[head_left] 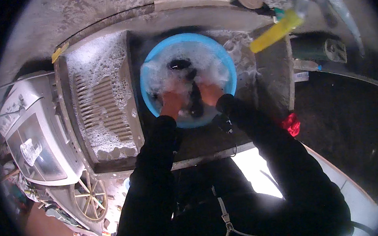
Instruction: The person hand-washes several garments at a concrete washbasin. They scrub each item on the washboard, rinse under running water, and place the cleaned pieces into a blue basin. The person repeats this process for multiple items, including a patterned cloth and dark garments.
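Note:
A round light-blue basin (230, 63) of sudsy water stands inside a concrete laundry sink (274, 73). Both my hands reach down into it, wrists bent over the near rim. My left hand (172, 102) is left of a dark wet piece of cloth (194, 100), and my right hand (210, 92) is on its other side. Foam and water hide the fingers of both, so their grip does not show. Another dark patch of fabric (179, 64) pokes through the suds toward the far side. Black sleeves cover my forearms.
Left of the basin, a ridged washboard (104, 109) is covered with foam. A yellow tube (275, 32) hangs from the tap at upper right. Red cloth (290, 124) lies at the sink's right edge. Farther left are a white washing machine (39, 134) and a spoked wheel (89, 197).

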{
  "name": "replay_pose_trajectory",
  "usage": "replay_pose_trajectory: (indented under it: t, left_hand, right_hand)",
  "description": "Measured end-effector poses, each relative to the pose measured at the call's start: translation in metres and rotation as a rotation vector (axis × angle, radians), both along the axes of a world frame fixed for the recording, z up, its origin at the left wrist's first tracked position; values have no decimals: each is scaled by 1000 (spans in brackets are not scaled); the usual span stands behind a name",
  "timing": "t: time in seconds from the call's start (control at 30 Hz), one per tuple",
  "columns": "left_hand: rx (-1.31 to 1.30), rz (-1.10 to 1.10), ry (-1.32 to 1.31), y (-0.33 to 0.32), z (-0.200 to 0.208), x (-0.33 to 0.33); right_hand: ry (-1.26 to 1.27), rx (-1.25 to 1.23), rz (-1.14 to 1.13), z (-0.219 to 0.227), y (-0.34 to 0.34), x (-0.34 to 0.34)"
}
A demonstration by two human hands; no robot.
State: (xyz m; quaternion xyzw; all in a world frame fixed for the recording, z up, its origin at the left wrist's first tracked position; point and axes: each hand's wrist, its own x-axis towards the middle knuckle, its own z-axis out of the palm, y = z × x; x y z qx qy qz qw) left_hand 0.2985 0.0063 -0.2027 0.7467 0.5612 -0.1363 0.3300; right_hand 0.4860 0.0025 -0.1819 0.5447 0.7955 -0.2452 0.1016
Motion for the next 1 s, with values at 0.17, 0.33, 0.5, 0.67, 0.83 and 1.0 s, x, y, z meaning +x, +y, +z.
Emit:
replay_pose_trajectory:
  t: [0.17, 0.33, 0.5, 0.67, 0.83, 1.0]
  left_hand:
    - [-87, 188, -361, -30, -64, -23]
    - [24, 74, -386, -3, -38, -13]
    - [129, -118, -433, 46, 37, -25]
    - [113, 77, -536, 13, 87, -35]
    - [261, 223, -715, -23, 95, -30]
    - [488, 338, -737, -35, 96, 8]
  right_hand:
    - [-79, -124, -144, -27, 2, 2]
    - [-170, -203, 174, -2, 37, 3]
    - [624, -370, -484, 95, 47, 41]
    - [1281, -294, -702, 215, 9, 67]
    - [1575, -488, -835, 339, -7, 29]
    - [1798, -385, -699, 432, -49, 3]
